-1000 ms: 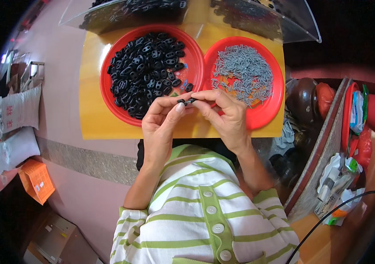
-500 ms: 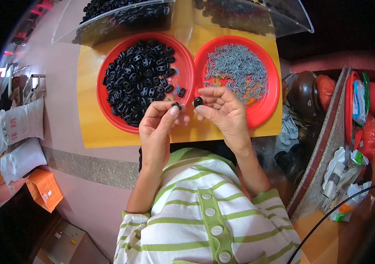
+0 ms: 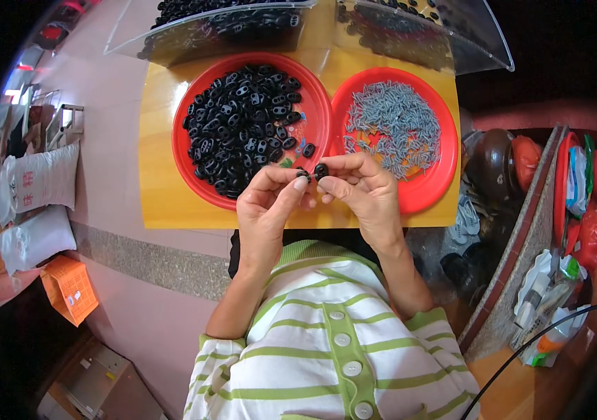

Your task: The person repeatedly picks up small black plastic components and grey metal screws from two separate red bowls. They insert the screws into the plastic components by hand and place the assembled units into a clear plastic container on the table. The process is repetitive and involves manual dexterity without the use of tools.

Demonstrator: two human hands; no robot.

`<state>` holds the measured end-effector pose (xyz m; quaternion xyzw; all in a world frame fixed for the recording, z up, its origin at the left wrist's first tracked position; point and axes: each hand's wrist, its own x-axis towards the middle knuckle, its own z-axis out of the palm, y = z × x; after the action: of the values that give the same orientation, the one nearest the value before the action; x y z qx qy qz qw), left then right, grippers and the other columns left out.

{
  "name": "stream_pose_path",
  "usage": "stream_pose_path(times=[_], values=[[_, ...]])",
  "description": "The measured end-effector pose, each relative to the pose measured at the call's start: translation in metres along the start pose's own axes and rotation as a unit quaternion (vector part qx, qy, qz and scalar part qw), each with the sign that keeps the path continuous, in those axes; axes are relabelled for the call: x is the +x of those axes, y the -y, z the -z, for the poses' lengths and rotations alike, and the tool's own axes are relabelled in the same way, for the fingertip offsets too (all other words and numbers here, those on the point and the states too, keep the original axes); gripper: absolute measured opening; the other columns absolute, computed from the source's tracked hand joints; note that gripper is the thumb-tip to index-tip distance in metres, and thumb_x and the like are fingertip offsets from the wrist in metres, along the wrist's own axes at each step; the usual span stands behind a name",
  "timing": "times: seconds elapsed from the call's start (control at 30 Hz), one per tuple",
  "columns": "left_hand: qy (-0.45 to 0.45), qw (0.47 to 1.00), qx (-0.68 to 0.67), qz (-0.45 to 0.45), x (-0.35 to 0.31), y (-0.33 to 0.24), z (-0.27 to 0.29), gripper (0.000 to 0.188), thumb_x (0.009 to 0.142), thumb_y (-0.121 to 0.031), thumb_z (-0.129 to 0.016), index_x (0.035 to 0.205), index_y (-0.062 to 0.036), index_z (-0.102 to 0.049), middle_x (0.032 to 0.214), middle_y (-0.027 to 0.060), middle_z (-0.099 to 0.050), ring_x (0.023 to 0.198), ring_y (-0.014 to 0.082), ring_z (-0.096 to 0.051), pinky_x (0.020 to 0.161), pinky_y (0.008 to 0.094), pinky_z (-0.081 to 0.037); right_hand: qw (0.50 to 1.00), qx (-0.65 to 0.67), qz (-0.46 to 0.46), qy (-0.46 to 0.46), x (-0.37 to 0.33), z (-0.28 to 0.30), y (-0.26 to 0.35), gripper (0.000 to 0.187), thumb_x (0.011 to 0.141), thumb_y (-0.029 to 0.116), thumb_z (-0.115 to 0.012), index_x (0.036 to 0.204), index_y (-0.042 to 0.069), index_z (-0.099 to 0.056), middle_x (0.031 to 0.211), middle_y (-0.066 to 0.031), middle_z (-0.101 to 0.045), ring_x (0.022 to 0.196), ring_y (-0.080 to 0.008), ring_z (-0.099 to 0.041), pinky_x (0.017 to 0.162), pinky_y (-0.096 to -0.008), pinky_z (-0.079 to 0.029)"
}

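As the gap between them narrows from half a second ago, the left hand (image 3: pixel 265 203) pinches a small dark piece (image 3: pixel 303 173) between thumb and forefinger, while the right hand (image 3: pixel 372 197) clasps a black oval piece (image 3: pixel 321 171) just beside it, above the near side of a yellow tabletop (image 3: pixel 162 204). The closer hands bring the two pieces back within working reach; whether they touch cannot be told. Beyond the left hand, a round red plate (image 3: pixel 317 124) bears a heap of black parts (image 3: pixel 235 133); beside it, an orange-red plate (image 3: pixel 430 192) carries grey metal screws (image 3: pixel 400 119). Behind stands a clear bin (image 3: pixel 128 35) holding more dark parts.
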<state>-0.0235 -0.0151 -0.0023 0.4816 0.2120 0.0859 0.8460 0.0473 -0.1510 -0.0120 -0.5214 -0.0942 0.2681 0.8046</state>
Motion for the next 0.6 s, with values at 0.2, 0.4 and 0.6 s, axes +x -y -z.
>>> stream_pose_path(times=[0.2, 0.4, 0.6], values=[[-0.013, 1.0, 0.006, 0.0, 0.0004, -0.0027, 0.0014, 0.008, 0.087, -0.004, -0.06, 0.092, 0.0027, -0.06, 0.085, 0.008, -0.065, 0.07, 0.0108, -0.06, 0.066, 0.0224, -0.049, 1.0, 0.0, -0.007, -0.006, -0.0006, -0.0041, 0.0027, 0.023, 0.083, 0.0, -0.065, 0.106, 0.0, -0.06, 0.093, -0.0067, -0.066, 0.078, -0.0085, -0.061, 0.069, -0.0216, -0.051], [-0.012, 0.998, 0.059, -0.018, -0.0001, -0.0021, 0.0019, 0.009, 0.087, -0.003, -0.062, 0.092, 0.0027, -0.06, 0.084, 0.0064, -0.065, 0.07, 0.0094, -0.06, 0.066, 0.021, -0.048, 1.0, -0.011, -0.007, -0.001, -0.0014, -0.0018, -0.0014, 0.024, 0.084, -0.001, -0.063, 0.108, -0.001, -0.06, 0.094, -0.0058, -0.065, 0.08, -0.0081, -0.061, 0.071, -0.0211, -0.051], [-0.015, 0.998, 0.06, -0.028, 0.0011, 0.0001, 0.0006, 0.009, 0.087, -0.002, -0.061, 0.094, 0.0028, -0.06, 0.082, 0.0047, -0.064, 0.07, 0.0081, -0.059, 0.065, 0.0201, -0.047, 1.0, -0.012, -0.004, -0.008, -0.0007, -0.0032, -0.0009, 0.024, 0.085, -0.001, -0.062, 0.109, -0.001, -0.06, 0.094, -0.0055, -0.065, 0.082, -0.008, -0.061, 0.071, -0.0205, -0.05]])
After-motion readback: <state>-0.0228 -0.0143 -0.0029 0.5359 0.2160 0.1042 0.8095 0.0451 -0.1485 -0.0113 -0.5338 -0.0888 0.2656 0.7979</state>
